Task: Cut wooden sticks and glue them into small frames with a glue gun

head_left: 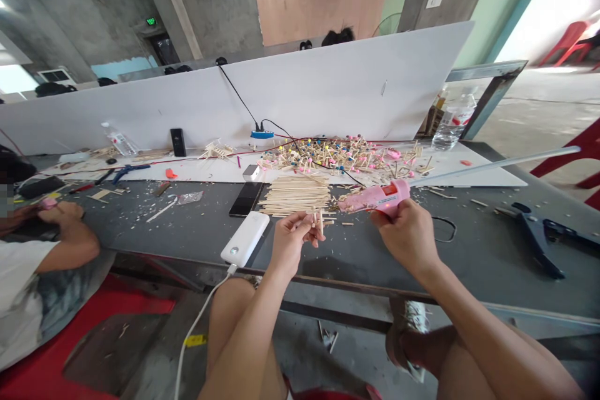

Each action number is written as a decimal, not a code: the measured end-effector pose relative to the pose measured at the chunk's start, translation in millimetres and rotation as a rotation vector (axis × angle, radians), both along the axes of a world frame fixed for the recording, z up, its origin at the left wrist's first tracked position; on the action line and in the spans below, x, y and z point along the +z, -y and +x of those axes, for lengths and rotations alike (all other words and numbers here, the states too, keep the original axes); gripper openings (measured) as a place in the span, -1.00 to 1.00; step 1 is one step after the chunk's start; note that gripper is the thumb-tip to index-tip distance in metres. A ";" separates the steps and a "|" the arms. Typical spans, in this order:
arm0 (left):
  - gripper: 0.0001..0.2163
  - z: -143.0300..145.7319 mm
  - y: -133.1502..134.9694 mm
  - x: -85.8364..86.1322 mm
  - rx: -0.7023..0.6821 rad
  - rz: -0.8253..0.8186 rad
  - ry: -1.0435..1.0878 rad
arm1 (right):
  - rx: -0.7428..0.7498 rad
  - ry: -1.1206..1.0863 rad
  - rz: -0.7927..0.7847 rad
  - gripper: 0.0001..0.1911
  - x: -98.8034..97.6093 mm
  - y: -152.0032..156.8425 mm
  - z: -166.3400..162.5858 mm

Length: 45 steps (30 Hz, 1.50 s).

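Observation:
My left hand [293, 236] is closed in a pinch on a couple of short wooden sticks [319, 220], held upright just above the grey table [469, 250]. My right hand [407, 232] grips a pink glue gun [377, 198] whose nozzle points left toward the sticks; a long clear glue stick [492, 164] juts out of its back to the right. A stack of cut wooden sticks [294, 194] lies right behind my left hand.
A heap of sticks with coloured beads [337, 156] lies on the white board [482, 176]. A white power bank [245, 238], a black phone [245, 198], blue cutters [539, 234] and a water bottle [450, 125] sit around. Another person's arm [65, 234] works at left.

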<state>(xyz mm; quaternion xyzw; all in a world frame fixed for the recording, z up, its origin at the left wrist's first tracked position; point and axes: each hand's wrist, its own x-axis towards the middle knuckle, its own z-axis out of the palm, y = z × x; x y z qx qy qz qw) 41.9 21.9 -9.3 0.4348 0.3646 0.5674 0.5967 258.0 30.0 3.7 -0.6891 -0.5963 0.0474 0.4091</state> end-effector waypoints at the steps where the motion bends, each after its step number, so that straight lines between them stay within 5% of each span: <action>1: -0.71 0.0 -0.1 -0.4 0.000 0.003 0.002 | 0.003 0.008 0.004 -0.79 -0.2 0.2 0.0; 12: -0.70 0.2 -1.0 -1.0 0.007 0.000 0.021 | 0.033 0.225 0.144 -0.87 -4.9 1.7 0.2; 45: -0.71 0.2 -1.4 -8.2 0.161 0.195 -0.206 | -0.018 0.348 0.368 -0.77 -11.8 -1.1 7.9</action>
